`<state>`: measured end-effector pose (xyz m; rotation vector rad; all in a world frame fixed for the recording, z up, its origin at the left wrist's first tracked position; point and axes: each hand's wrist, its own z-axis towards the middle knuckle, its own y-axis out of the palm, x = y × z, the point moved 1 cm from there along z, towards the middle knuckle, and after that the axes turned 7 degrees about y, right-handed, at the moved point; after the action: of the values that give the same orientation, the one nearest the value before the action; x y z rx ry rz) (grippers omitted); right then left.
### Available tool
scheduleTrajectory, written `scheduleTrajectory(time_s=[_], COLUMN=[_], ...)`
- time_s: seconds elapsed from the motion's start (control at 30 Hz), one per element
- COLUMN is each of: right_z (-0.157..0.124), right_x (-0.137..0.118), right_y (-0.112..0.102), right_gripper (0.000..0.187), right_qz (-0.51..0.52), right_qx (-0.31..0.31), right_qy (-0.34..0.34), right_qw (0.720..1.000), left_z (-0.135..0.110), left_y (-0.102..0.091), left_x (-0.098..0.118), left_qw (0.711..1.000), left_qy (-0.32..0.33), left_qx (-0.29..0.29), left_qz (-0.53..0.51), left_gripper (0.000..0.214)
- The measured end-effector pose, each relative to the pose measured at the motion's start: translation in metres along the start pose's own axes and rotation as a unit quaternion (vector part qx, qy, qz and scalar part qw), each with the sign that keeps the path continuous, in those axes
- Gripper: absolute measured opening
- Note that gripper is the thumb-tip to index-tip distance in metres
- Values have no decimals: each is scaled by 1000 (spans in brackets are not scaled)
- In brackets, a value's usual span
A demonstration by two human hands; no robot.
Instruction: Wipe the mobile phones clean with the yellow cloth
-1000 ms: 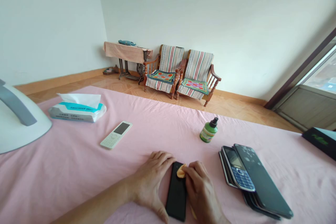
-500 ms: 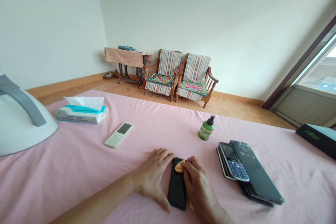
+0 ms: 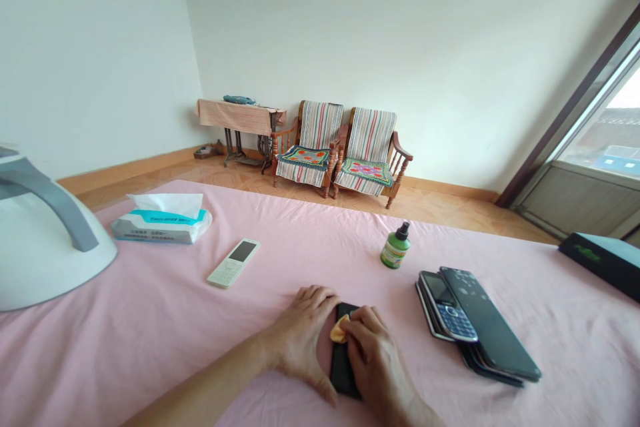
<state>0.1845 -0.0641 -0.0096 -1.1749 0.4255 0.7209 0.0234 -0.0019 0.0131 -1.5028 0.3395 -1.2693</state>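
Head view, from my remote seat: the black phone (image 3: 341, 361) lies flat on the pink-covered table (image 3: 150, 320), nearer to me than the green bottle (image 3: 395, 248) and slightly left of it. My left hand (image 3: 300, 330) curls its fingers along the phone's left edge, pinning it. My right hand (image 3: 373, 357) has its fingers bunched narrow on the orange cloth (image 3: 339, 333), pressed to the phone's upper end. I reckon light, even strokes down the glass work best, left hand firm so nothing slides. Right of the bottle, a stack of phones (image 3: 475, 327); well left of it, a white phone (image 3: 234, 263)
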Motion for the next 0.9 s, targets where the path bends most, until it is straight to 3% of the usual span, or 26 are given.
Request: scheduleTrajectory(time_s=[0.23,0.37,0.53,0.8,0.9], right_z=[12,-8,-34,19,24], right_x=[5,-7,-15,-10,-7], right_y=[-4,-5,-7,-10,-6], right_gripper=[31,30,28,25,24], right_qz=[-7,-2,-1,-42,-48], right_qx=[4,-31,-81,-56,-61], right_qy=[-5,-31,-73,-49,-49], right_qw=[1000,999,994,996,996], left_z=[0,1,0,0,0], left_y=[1,1,8,5,7], left_x=[-1,1,-6,-4,-6], left_qw=[1000,1000,999,999,998], left_qy=[8,-7,27,38,44], left_qx=[-7,-14,12,18,28], left_qz=[5,10,18,25,21], left_gripper=[112,115,107,99,95])
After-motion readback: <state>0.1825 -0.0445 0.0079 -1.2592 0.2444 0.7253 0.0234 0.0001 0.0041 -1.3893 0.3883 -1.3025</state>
